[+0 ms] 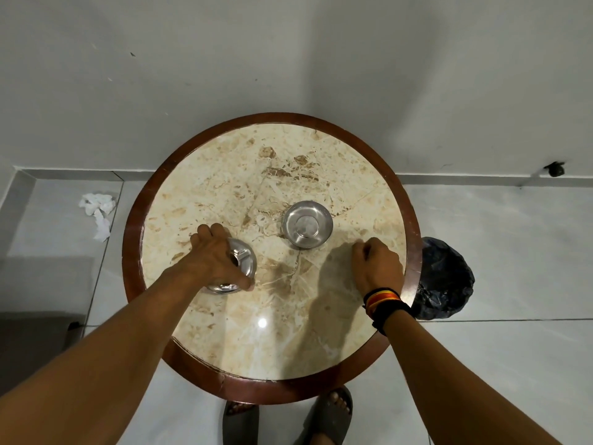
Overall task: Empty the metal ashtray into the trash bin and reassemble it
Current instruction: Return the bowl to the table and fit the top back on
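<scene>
Hands on a round table with two shiny metal pieces

Marble makes up the top of the round table (272, 332), and a dark wood ring runs around its edge. The left hand (214, 256) reaches over the ashtray lid (239, 266), a shiny metal dome with a slot on top. The fingers curl around it and the thumb presses its near side, so the hand is gripping the lid. The lid sits on the table or just above it; I cannot tell which.

The right hand (377, 266) is curled into a loose fist with nothing in it. It rests near the table's right edge. A striped band and a black band (383, 301) wrap the right wrist.

The ashtray bowl (307, 224) stands open on the table, between the two hands and a little farther away than both. It is closer to the right hand. It looks clean inside. The lid and the bowl are well apart.

The trash bin (444, 277) stands on the floor just past the right hand, partly hidden under the table edge. It has a dark bag in it. Nothing lies between the right hand and the bin but the table rim.

Crumpled white paper (98, 210) lies on the gray floor far out past the left hand. Two feet in gray sandals (327, 419) show below the table, close to the person.
</scene>
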Demonstrator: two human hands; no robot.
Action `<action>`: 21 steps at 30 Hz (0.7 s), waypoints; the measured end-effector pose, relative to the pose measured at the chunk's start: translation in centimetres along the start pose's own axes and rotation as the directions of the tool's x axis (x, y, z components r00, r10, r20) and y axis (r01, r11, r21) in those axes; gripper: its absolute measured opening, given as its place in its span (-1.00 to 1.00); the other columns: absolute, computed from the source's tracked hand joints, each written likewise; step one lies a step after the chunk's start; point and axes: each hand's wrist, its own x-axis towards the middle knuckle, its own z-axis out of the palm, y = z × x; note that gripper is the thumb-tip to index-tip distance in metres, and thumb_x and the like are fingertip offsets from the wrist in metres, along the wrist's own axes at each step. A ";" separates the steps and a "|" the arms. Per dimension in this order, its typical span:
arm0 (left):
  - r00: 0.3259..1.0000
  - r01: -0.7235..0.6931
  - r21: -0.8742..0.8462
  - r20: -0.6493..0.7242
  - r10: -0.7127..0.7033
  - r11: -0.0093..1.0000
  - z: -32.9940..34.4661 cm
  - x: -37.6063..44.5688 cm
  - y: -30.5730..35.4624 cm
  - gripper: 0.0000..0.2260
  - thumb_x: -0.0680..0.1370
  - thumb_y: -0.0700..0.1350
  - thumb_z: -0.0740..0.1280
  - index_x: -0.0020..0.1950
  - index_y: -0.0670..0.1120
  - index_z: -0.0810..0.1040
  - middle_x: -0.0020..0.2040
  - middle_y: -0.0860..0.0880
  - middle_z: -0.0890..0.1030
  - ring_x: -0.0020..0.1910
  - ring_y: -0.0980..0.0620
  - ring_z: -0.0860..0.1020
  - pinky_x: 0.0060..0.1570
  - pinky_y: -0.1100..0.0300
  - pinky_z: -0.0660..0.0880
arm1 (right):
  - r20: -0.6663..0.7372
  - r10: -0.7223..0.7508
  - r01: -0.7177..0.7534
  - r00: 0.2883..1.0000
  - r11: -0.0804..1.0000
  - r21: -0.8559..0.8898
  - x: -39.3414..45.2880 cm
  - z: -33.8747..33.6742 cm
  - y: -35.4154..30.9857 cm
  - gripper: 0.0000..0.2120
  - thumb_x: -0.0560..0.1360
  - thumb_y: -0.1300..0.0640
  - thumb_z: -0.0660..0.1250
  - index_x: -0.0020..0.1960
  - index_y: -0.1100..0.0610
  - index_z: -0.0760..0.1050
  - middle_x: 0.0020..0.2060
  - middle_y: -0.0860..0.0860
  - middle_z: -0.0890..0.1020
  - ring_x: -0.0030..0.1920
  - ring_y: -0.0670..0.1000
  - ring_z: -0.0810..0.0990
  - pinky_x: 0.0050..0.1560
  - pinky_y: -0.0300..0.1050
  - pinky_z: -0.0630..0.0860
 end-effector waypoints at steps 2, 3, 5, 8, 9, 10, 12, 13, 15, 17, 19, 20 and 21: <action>0.998 0.032 -0.154 0.050 -0.024 0.988 -0.4 0.1 0.8 0.15 0.05 0.33 0.67 0.46 -0.08 0.21 0.18 -0.03 0.22 0.23 0.01 0.24 0.09 0.12 0.42 | 0.043 -0.065 0.057 0.997 0.986 0.159 -1.1 0.1 -1.6 -0.65 0.57 -0.12 0.24 -0.21 0.13 0.52 -0.39 0.03 0.59 -0.34 0.11 0.57 -0.31 -0.08 0.47; 0.997 0.046 -0.265 0.071 -0.028 0.963 -0.5 0.2 1.3 0.15 0.02 0.33 0.66 0.45 -0.06 0.23 0.22 -0.03 0.26 0.26 0.01 0.31 0.10 0.12 0.45 | 0.109 -0.072 0.038 0.991 0.957 0.287 -1.6 0.2 -2.5 -0.65 0.55 -0.12 0.29 -0.20 0.14 0.55 -0.36 0.04 0.63 -0.33 0.11 0.60 -0.31 -0.05 0.52; 0.994 0.067 -0.498 0.108 -0.014 0.864 -0.9 0.2 2.4 0.00 0.08 0.33 0.64 0.34 -0.03 0.28 0.23 -0.04 0.39 0.21 -0.01 0.50 0.04 0.12 0.53 | 0.295 -0.061 -0.110 0.954 0.841 0.530 -2.3 0.2 -4.3 -0.66 0.51 -0.11 0.39 -0.18 0.18 0.60 -0.34 0.06 0.68 -0.37 0.12 0.63 -0.40 -0.03 0.55; 0.988 0.083 -0.720 0.150 0.037 0.689 -1.8 0.1 4.7 -0.26 0.29 0.40 0.40 0.25 -0.10 0.49 0.13 -0.12 0.63 0.07 -0.12 0.65 0.06 -0.04 0.66 | 0.501 -0.078 -0.326 0.862 0.671 0.666 -2.9 0.0 -6.0 -0.71 0.49 -0.05 0.47 -0.14 0.21 0.65 -0.37 0.02 0.68 -0.42 0.05 0.63 -0.46 -0.13 0.54; 0.990 0.101 -0.768 0.142 0.015 0.633 -2.0 0.1 5.5 -0.28 0.32 0.40 0.31 0.27 -0.10 0.52 0.16 -0.17 0.65 0.11 -0.16 0.66 0.18 -0.14 0.64 | 0.533 -0.086 -0.364 0.842 0.639 0.678 -2.9 -0.2 -6.3 -0.72 0.50 -0.02 0.47 -0.10 0.22 0.66 -0.35 0.03 0.69 -0.41 0.03 0.64 -0.44 -0.13 0.56; 0.992 0.114 -0.797 0.129 -0.018 0.594 -2.2 0.2 6.2 -0.33 0.40 0.36 0.24 0.31 -0.11 0.50 0.20 -0.19 0.63 0.16 -0.18 0.64 0.25 -0.17 0.60 | 0.552 -0.089 -0.397 0.829 0.601 0.694 -3.0 -0.3 -6.5 -0.71 0.51 0.00 0.47 -0.06 0.26 0.66 -0.33 0.04 0.70 -0.39 0.03 0.66 -0.41 -0.11 0.58; 0.992 0.127 -0.818 0.100 -0.080 0.560 -2.4 0.2 7.5 -0.50 0.60 0.19 0.13 0.38 -0.12 0.42 0.26 -0.20 0.60 0.17 -0.14 0.61 0.24 -0.10 0.58 | 0.559 -0.091 -0.437 0.824 0.526 0.730 -2.8 -0.7 -6.6 -0.71 0.52 0.07 0.46 -0.01 0.33 0.65 -0.31 0.10 0.71 -0.36 0.05 0.67 -0.37 -0.10 0.61; 0.989 0.142 -0.832 0.099 -0.108 0.536 -2.3 0.2 8.1 -0.54 0.64 0.11 0.11 0.42 -0.14 0.39 0.28 -0.20 0.59 0.19 -0.15 0.61 0.23 -0.10 0.58 | 0.551 -0.089 -0.440 0.830 0.503 0.744 -2.6 -1.0 -6.7 -0.72 0.51 0.11 0.47 0.01 0.35 0.64 -0.29 0.14 0.71 -0.34 0.07 0.68 -0.35 -0.09 0.61; 0.985 0.154 -0.858 0.093 -0.146 0.490 -2.1 0.2 9.1 -0.56 0.67 -0.01 0.12 0.49 -0.18 0.35 0.36 -0.22 0.57 0.25 -0.17 0.61 0.19 -0.05 0.59 | 0.526 -0.074 -0.432 0.847 0.479 0.764 -2.2 -1.3 -6.7 -0.75 0.50 0.18 0.48 0.01 0.38 0.64 -0.26 0.19 0.70 -0.32 0.10 0.69 -0.33 -0.05 0.64; 0.980 0.133 -0.861 0.040 -0.195 0.492 -1.8 0.0 10.1 -0.59 0.67 -0.08 0.14 0.50 -0.19 0.37 0.43 -0.22 0.52 0.31 -0.20 0.59 0.09 0.02 0.55 | 0.495 -0.022 -0.422 0.869 0.488 0.764 -1.6 -1.6 -6.7 -0.79 0.49 0.22 0.49 -0.01 0.38 0.64 -0.26 0.21 0.69 -0.30 0.14 0.70 -0.27 0.02 0.68; 0.964 0.089 -0.841 -0.063 -0.260 0.534 -1.4 -0.1 10.8 -0.64 0.66 -0.11 0.18 0.43 -0.18 0.48 0.44 -0.21 0.52 0.35 -0.23 0.56 0.21 -0.03 0.57 | 0.468 0.036 -0.424 0.883 0.487 0.763 -0.9 -1.7 -6.7 -0.86 0.49 0.26 0.48 -0.07 0.36 0.64 -0.30 0.21 0.68 -0.34 0.13 0.69 -0.24 0.05 0.69; 0.956 0.056 -0.830 -0.116 -0.270 0.556 -1.2 -0.1 11.2 -0.68 0.66 -0.11 0.20 0.37 -0.18 0.54 0.41 -0.21 0.54 0.36 -0.24 0.56 0.30 -0.08 0.57 | 0.452 0.064 -0.423 0.890 0.489 0.763 -0.5 -1.8 -6.6 -0.88 0.49 0.27 0.48 -0.10 0.35 0.64 -0.32 0.21 0.67 -0.37 0.10 0.68 -0.26 0.04 0.69; 0.949 0.022 -0.823 -0.162 -0.271 0.568 -1.0 -0.1 11.4 -0.71 0.66 -0.11 0.24 0.31 -0.17 0.60 0.38 -0.21 0.57 0.35 -0.25 0.57 0.36 -0.13 0.55 | 0.434 0.094 -0.419 0.896 0.501 0.757 -0.1 -1.7 -6.6 -0.90 0.49 0.27 0.48 -0.12 0.33 0.64 -0.31 0.21 0.66 -0.39 0.09 0.68 -0.27 0.03 0.69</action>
